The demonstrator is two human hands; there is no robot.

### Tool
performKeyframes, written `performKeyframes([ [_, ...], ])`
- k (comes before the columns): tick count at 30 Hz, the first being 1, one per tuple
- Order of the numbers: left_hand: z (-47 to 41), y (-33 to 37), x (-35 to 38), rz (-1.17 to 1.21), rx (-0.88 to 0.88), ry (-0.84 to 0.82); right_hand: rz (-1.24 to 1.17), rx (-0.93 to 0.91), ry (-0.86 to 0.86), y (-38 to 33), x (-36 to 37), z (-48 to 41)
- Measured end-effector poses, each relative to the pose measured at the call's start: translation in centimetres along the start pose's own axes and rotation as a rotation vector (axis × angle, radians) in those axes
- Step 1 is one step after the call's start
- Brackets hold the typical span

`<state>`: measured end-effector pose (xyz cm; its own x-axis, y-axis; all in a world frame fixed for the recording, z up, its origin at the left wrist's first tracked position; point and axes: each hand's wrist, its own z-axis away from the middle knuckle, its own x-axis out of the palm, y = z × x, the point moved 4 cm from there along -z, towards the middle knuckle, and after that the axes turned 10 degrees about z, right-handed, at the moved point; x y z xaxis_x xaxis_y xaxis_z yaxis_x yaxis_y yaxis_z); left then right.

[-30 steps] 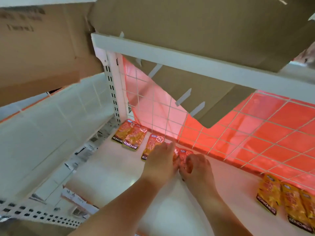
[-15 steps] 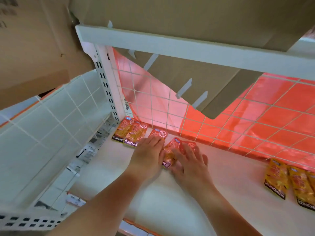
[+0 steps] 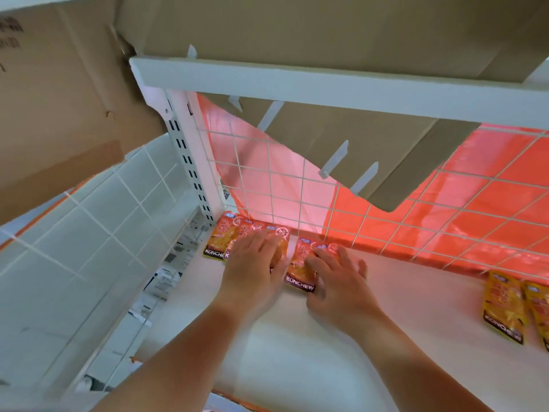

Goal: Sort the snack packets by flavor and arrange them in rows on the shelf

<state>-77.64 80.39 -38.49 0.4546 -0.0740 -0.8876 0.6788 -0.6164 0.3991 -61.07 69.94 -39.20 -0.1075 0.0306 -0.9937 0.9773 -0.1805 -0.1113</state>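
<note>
Since a second ago both hands have slid back toward the grid and flattened out; before, they were bunched together over one packet. Now I see the left hand (image 3: 255,260) lying palm down, fingers spread, pressing the red packets at back left (image 3: 228,237), a row of three or so touching edge to edge by the white upright (image 3: 193,162). The right hand (image 3: 335,278) is also flat and open, fingers splayed over another red packet (image 3: 300,269) just right of that row, its KONCHEW label showing below the fingers. Neither hand grips anything; both just press down. Hands are apart, thumbs near each other. All red packets lie flat on the white shelf (image 3: 297,352), against the wire grid (image 3: 386,209). Yellow packets (image 3: 505,307) sit well apart at far right, side by side. Cardboard (image 3: 326,31) rests on the upper shelf.
</note>
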Motion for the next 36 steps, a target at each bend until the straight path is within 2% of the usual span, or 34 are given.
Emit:
performKeyframes([
  [4,-0.4,-4.2,-1.0,-0.064,-0.128,-0.066,0.063,0.006,0.012,0.0,0.1,0.2],
  [7,-0.2,-5.1,-0.4,-0.102,-0.142,-0.105,0.083,0.010,0.034,-0.3,0.0,0.2],
  [17,0.6,-5.4,-0.1,-0.080,-0.182,-0.080,0.122,-0.002,0.009,0.0,0.6,0.0],
  [23,0.8,-4.8,-0.7,-0.082,-0.154,-0.060,0.117,-0.008,-0.011,-0.1,0.5,-0.1],
  [28,-0.3,-2.2,-0.2,-0.106,0.022,-0.141,0.119,0.000,-0.010,-0.1,0.7,-0.2],
  [36,-0.3,-1.6,0.3,-0.065,0.017,-0.105,0.074,0.033,-0.011,0.0,0.5,-0.1],
])
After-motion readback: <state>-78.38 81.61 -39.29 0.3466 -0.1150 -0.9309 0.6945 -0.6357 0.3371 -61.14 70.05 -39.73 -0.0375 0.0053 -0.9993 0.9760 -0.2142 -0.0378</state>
